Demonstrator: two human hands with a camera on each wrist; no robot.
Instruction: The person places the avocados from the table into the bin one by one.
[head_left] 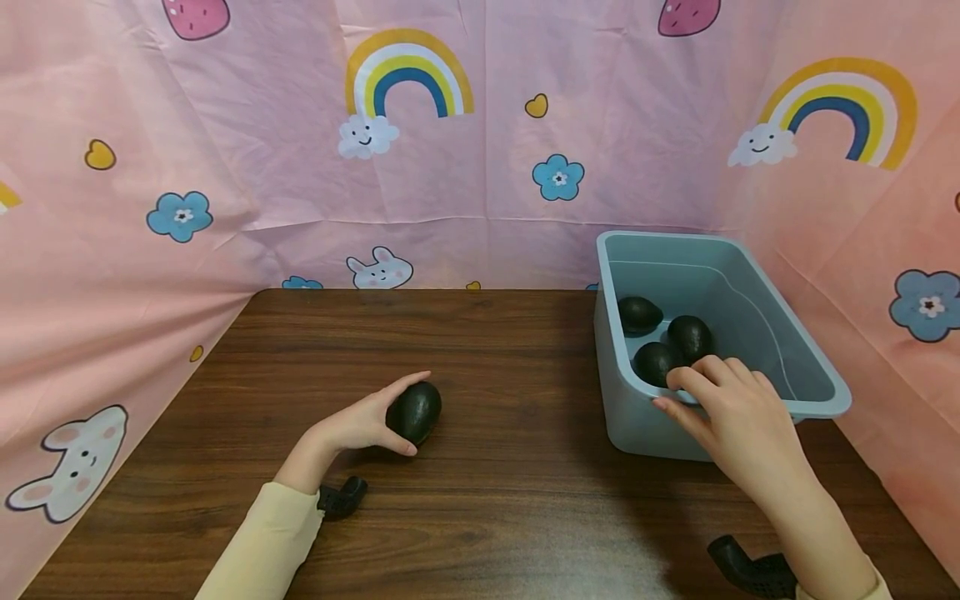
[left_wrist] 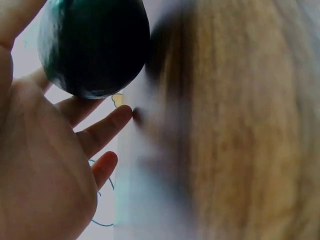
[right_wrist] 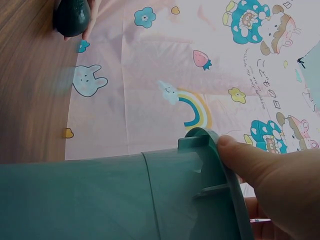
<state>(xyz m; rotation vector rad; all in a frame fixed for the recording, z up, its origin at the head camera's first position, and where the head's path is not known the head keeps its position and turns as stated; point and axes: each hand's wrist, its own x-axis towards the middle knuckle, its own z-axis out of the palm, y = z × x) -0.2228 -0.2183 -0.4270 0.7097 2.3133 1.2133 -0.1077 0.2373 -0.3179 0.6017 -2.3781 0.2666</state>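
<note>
My left hand (head_left: 360, 423) holds a dark green avocado (head_left: 417, 412) at the left-centre of the table, thumb on its near side and a finger along its far side. In the left wrist view the avocado (left_wrist: 95, 47) lies against the fingers, close to the wood surface. My right hand (head_left: 738, 417) grips the near rim of a grey-blue plastic bin (head_left: 615, 408), thumb outside and fingers curled over the edge. In the right wrist view the thumb (right_wrist: 245, 157) presses the rim from outside. Inside the bin lie three more avocados (head_left: 690, 337), near its left side.
The brown wooden table (head_left: 495, 517) is backed by a pink printed cloth (head_left: 285, 100) on the left, far and right sides. Black wrist-mounted pieces (head_left: 750, 568) sit by both wrists. The bin stands at the right, close to the cloth.
</note>
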